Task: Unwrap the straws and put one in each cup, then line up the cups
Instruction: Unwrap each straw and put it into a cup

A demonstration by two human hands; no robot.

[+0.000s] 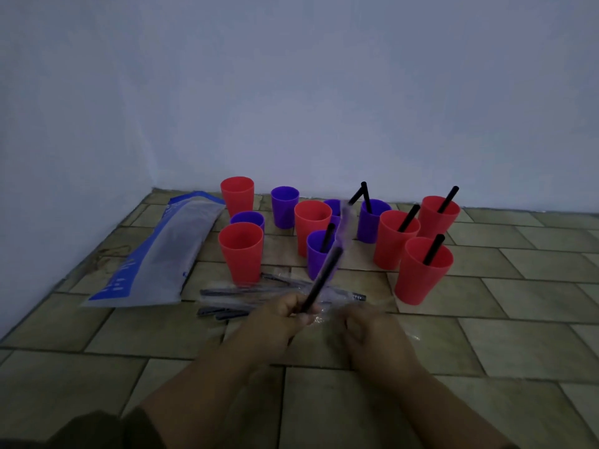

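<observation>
Left hand w/ black straw, long axis up-right twd purple cup.

A black plastic straw slants up and to the right out of the left hand, which grips its lower end. A clear plastic wrapper, blurred, sheathes the straw's upper part. Just beyond the left hand and the right hand, a loose bundle of wrapped black straws lies flat. Farther out, eleven upright plastic cups stand in a loose cluster. Beyond the right hand, three red cups and a tall purple cup each hold a leaning black straw; the purple one's straw is bent at the top. Straight beyond the left hand, a nearer purple cup holds another. To its left stand three other red cups and three other purple cups.
</observation>
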